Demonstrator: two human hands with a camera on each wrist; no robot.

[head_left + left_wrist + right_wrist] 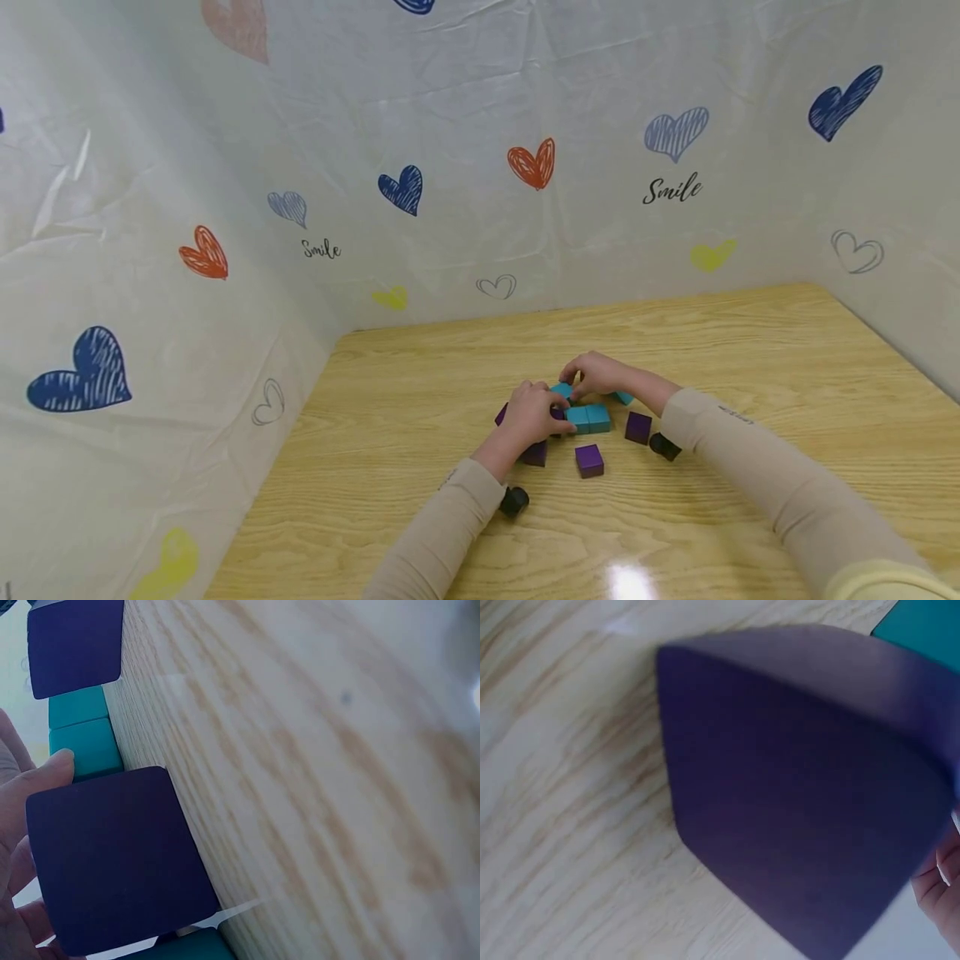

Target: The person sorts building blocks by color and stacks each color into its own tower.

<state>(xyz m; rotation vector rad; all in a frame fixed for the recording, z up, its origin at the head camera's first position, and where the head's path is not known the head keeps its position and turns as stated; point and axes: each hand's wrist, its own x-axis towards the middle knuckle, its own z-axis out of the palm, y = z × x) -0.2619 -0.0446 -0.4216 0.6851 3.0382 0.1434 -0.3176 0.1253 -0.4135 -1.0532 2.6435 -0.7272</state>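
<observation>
On the wooden table (735, 358) my left hand (534, 414) curls over a small purple block (557, 412) and presses against a pair of teal blocks (589, 417). My right hand (596, 373) lies just behind them, its fingers curled on another teal block (562, 389). In the left wrist view a fingertip (52, 769) touches a teal block (82, 739) beside a purple block (112, 855). A purple cube (795, 802) fills the right wrist view, with a teal block (922, 630) at the top corner and my fingers (941, 889) at the lower right.
Loose purple cubes lie around the hands: one to the right (638, 427), one in front (589, 460), one under my left wrist (536, 454). White sheeting printed with hearts (405, 189) walls the table at the back and both sides.
</observation>
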